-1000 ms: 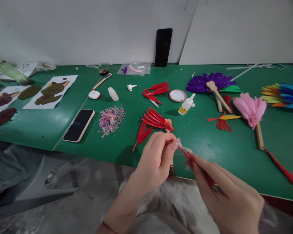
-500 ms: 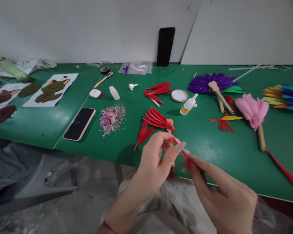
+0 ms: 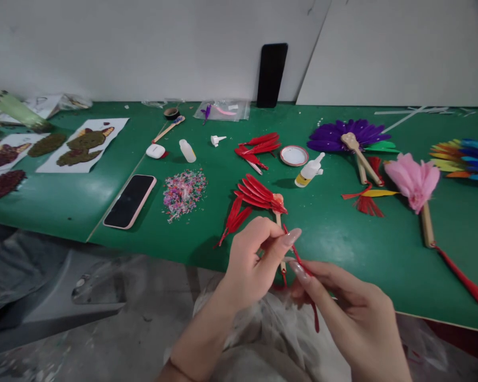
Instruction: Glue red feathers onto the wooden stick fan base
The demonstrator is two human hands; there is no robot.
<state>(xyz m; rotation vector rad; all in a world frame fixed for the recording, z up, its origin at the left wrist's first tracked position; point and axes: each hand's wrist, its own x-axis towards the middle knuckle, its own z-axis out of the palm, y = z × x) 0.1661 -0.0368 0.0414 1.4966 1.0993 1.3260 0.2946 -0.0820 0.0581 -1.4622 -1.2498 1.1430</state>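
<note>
My left hand (image 3: 257, 254) pinches the upper end of a slim red feather (image 3: 292, 250), seen nearly edge-on, between thumb and forefinger. Lower on the same feather, my right hand (image 3: 338, 302) grips it with thumb and fingers; the tail end hangs below them. Just beyond my hands lies a fan with red feathers (image 3: 258, 192) spread at its head. Its wooden handle (image 3: 278, 218) runs under the held feather, partly hidden by my left hand, and a red cord (image 3: 284, 278) loops from its end. Loose red feathers (image 3: 234, 220) lie beside the fan.
More red feathers (image 3: 258, 151) lie behind, near a white lid (image 3: 293, 155) and a glue bottle (image 3: 309, 171). Left are colourful confetti (image 3: 183, 193) and a phone (image 3: 130, 201). A purple fan (image 3: 330, 137) and a pink fan (image 3: 412, 180) lie right.
My right hand has shifted left and turned, and its fingers now sit closer to my left hand. More of the feather's lower end shows. My left hand stays almost in place.
</note>
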